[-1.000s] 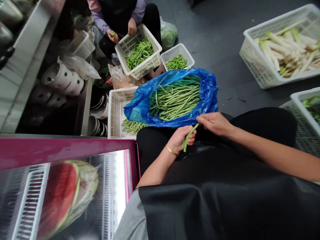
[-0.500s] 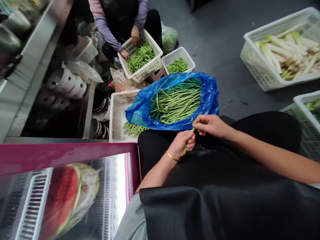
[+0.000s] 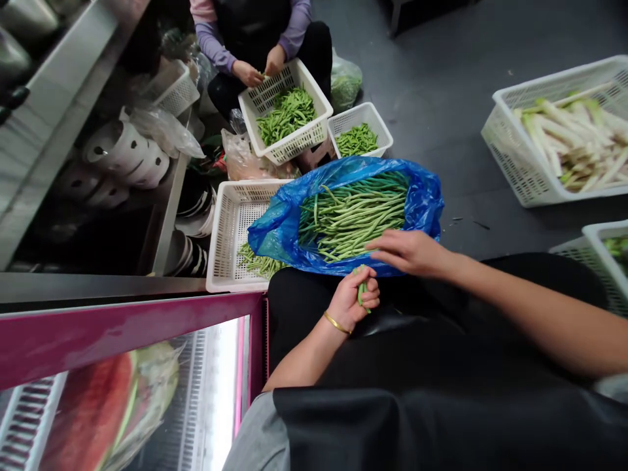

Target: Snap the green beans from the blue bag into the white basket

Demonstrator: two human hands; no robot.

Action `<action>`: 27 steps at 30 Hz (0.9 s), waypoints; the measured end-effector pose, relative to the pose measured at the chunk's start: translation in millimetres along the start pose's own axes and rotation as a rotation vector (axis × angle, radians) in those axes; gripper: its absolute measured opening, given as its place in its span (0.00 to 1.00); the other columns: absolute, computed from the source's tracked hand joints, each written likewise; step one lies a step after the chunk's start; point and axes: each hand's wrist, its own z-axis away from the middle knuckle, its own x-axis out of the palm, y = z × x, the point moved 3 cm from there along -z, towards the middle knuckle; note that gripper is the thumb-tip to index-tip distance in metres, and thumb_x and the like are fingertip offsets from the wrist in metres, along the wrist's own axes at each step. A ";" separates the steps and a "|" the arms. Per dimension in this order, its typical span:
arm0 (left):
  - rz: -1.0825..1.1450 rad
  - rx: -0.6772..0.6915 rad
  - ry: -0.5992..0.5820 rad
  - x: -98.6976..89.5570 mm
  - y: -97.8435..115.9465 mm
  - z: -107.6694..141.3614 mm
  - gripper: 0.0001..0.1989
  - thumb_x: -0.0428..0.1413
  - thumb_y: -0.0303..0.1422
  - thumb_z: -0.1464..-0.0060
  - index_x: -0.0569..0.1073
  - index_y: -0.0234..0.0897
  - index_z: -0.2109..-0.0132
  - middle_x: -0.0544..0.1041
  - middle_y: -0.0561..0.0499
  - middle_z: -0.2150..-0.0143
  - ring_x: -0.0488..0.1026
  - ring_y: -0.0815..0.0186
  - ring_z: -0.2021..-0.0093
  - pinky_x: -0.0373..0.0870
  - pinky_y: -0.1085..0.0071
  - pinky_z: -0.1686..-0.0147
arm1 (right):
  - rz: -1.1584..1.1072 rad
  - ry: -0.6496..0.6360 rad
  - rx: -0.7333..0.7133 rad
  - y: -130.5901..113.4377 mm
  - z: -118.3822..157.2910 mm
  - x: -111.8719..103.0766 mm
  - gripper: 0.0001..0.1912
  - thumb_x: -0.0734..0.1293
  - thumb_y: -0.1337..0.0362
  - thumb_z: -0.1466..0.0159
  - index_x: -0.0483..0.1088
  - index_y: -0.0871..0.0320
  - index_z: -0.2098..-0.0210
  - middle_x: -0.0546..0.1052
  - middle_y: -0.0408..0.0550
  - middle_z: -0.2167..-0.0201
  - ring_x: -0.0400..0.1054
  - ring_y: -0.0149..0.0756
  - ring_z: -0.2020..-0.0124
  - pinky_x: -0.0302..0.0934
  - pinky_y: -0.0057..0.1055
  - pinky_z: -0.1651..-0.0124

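Observation:
Long green beans [image 3: 366, 212] lie bundled in an open blue plastic bag [image 3: 426, 193] in front of my knees. My left hand [image 3: 354, 297], with a gold bangle at the wrist, is closed around short green bean pieces [image 3: 362, 293] just below the bag's near edge. Over that same edge, my right hand [image 3: 409, 252] has its fingers stretched out toward the long beans, and nothing shows in it. Left of the bag, a white basket [image 3: 218, 235] holds some bean pieces [image 3: 260, 261], partly covered by the bag.
Another person's hands [image 3: 260, 70] are over a white basket [image 3: 318, 127] of cut beans. Beside it stands a smaller basket [image 3: 387, 137] of beans. A basket [image 3: 520, 170] of pale stalks is at right. A glass-topped case [image 3: 196, 392] with watermelon sits at lower left.
My right hand has parted from my left and its fingers have spread over the bag's edge. The other person's hands have come together above their basket. The view has shifted slightly.

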 end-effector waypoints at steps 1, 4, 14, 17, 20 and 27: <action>-0.007 -0.032 -0.026 -0.2 1.3 0.2 0.11 0.61 0.34 0.50 0.68 0.33 0.66 0.63 0.58 0.80 0.51 0.80 0.86 0.44 0.82 0.86 | 0.089 -0.032 0.088 14.3 -11.8 5.4 0.16 0.58 0.57 0.31 0.72 0.56 0.53 0.73 0.52 0.63 0.66 0.32 0.71 0.53 0.28 0.72; -0.029 -0.029 -0.012 -0.8 4.7 2.5 0.14 0.62 0.36 0.52 0.66 0.34 0.67 0.61 0.59 0.80 0.52 0.80 0.85 0.42 0.83 0.86 | 0.171 -0.125 0.109 38.0 -48.0 33.4 0.08 0.61 0.65 0.35 0.72 0.58 0.65 0.72 0.50 0.69 0.60 0.29 0.77 0.47 0.28 0.75; -0.152 0.141 0.002 18.9 21.6 -7.4 0.22 0.57 0.47 0.46 0.73 0.28 0.60 0.67 0.55 0.79 0.46 0.82 0.86 0.39 0.80 0.87 | 0.229 0.159 0.074 -2.7 -18.0 -38.7 0.18 0.50 0.62 0.30 0.69 0.61 0.63 0.73 0.57 0.67 0.65 0.40 0.66 0.55 0.34 0.66; -0.189 0.168 -0.013 27.6 17.6 -21.9 0.22 0.58 0.47 0.48 0.73 0.28 0.62 0.72 0.51 0.76 0.47 0.82 0.87 0.39 0.79 0.87 | 0.129 0.235 0.073 -6.9 24.7 -36.6 0.16 0.53 0.62 0.31 0.69 0.59 0.65 0.73 0.52 0.70 0.67 0.37 0.68 0.57 0.32 0.65; -0.239 0.177 0.019 24.3 6.8 -24.5 0.19 0.65 0.43 0.56 0.70 0.30 0.69 0.59 0.61 0.85 0.44 0.82 0.88 0.36 0.80 0.88 | 0.077 0.260 0.211 11.9 45.4 -22.8 0.13 0.55 0.62 0.32 0.69 0.60 0.64 0.74 0.53 0.66 0.69 0.37 0.65 0.59 0.31 0.62; -0.214 0.412 0.050 19.2 17.6 14.2 0.24 0.65 0.38 0.60 0.54 0.37 0.78 0.48 0.63 0.87 0.44 0.80 0.89 0.36 0.78 0.88 | 0.279 -0.112 0.306 32.8 -12.1 4.6 0.16 0.55 0.65 0.33 0.72 0.61 0.56 0.72 0.60 0.56 0.71 0.42 0.62 0.56 0.31 0.68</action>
